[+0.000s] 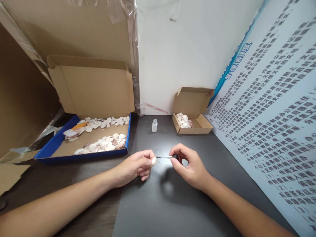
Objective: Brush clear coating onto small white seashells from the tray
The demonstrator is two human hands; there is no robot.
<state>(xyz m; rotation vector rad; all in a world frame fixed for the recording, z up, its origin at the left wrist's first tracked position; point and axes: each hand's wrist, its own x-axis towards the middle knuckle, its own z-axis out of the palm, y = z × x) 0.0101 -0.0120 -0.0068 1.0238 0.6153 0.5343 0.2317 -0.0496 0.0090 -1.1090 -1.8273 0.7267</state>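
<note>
Between the thumb and fingers of my left hand (138, 166) is a small whitish seashell (153, 161). My right hand (189, 164) pinches the dark cap of a small applicator brush (165, 157). Its thin stem points left, and the dark tip is at or very close to the shell; I cannot tell whether they touch. Beyond my hands, a small clear glass bottle (154, 126) stands upright with its neck uncapped. What the bottle contains is hard to make out.
At the left, an open blue-edged cardboard box (81, 157) holds many shells and something orange. A smaller open cardboard box (195, 130) at the back right has a pile of shells in its left part. A printed poster (266, 108) borders the dark table (158, 210) on the right.
</note>
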